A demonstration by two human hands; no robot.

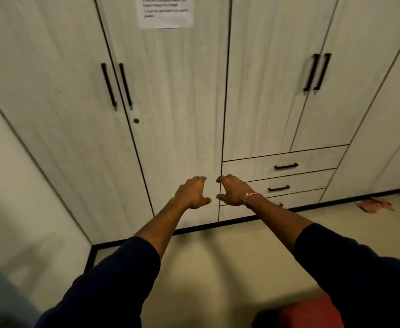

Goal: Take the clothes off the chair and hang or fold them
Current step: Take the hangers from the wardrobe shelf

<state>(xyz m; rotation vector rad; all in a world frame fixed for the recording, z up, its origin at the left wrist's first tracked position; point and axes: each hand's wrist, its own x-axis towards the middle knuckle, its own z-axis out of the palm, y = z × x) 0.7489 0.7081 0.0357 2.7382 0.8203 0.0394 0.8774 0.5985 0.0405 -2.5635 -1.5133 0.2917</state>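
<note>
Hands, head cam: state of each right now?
Left hand: open, fingers curled, holding nothing.
Right hand: open, fingers curled, holding nothing.

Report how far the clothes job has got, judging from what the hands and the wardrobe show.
Done: nothing visible; no chair and no hung or folded garment is in view. In hand: nothing. The left hand and right hand are both open and empty, held out side by side before the wardrobe, whose doors are all shut. Left: the whole job, it seems. A pink cloth lies on the floor by the wardrobe base.
</note>
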